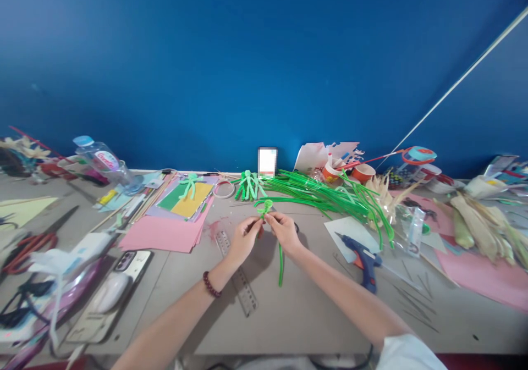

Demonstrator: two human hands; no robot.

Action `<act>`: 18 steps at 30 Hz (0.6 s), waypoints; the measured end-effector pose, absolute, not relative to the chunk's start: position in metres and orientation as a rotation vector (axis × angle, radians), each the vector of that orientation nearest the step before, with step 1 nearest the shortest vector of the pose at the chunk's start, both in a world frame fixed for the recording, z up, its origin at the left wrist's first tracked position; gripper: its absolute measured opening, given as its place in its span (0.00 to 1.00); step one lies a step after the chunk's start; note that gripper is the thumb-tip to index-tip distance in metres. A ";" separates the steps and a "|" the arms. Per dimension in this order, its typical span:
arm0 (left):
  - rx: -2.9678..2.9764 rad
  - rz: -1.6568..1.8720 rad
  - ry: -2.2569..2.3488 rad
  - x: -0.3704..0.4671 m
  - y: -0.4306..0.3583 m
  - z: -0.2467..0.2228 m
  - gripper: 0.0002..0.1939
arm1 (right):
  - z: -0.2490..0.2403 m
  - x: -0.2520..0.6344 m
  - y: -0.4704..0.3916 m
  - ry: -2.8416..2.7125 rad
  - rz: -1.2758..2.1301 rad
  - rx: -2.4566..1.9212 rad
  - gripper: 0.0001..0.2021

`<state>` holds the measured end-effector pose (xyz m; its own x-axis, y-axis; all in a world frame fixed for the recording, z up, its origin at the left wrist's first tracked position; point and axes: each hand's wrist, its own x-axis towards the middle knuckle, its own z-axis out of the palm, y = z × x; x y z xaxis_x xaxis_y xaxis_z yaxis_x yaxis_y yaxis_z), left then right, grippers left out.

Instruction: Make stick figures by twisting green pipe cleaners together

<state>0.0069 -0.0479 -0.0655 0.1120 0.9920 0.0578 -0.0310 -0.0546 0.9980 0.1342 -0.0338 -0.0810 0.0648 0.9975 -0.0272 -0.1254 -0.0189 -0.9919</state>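
My left hand (246, 239) and my right hand (282, 231) meet over the middle of the table, fingertips pinched together. Between them they grip a green pipe-cleaner figure (266, 208), its looped top poking up above the fingers. One long green stem (281, 265) hangs down below my right hand. A bead bracelet circles my left wrist. Beneath my left forearm lies a clear ruler (243, 285). Just past the hands, several finished-looking green pipe-cleaner figures (248, 186) stand by the wall, and a bundle of green pipe cleaners (313, 194) spreads to the right.
A blue glue gun (363, 257) rests on white paper at the right, with thin wires nearby. Pink paper sheets (163, 235) and a phone (111, 298) lie left. Red-handled scissors (31, 249) and a plastic bottle (105, 161) sit farther left. Corn husks (478, 227) lie far right.
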 end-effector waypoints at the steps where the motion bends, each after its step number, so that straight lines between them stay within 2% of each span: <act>1: 1.201 1.159 1.044 0.008 -0.048 -0.065 0.14 | -0.082 0.135 -0.034 -1.062 1.228 -1.166 0.16; 6: 0.776 1.058 0.892 0.012 -0.047 -0.062 0.14 | -0.082 0.135 -0.036 -1.040 1.239 -1.154 0.17; 10: 0.657 1.020 0.808 0.014 -0.049 -0.061 0.13 | -0.074 0.130 -0.042 -0.994 1.264 -1.124 0.18; 18: 0.581 0.954 0.652 0.012 -0.050 -0.063 0.10 | -0.069 0.124 -0.048 -0.811 1.624 -0.955 0.19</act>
<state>0.0118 -0.0498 -0.0633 0.4202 0.8739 -0.2446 -0.5449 0.4585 0.7021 0.1239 -0.0479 -0.0690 -0.1451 0.9714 -0.1880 -0.4330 -0.2332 -0.8707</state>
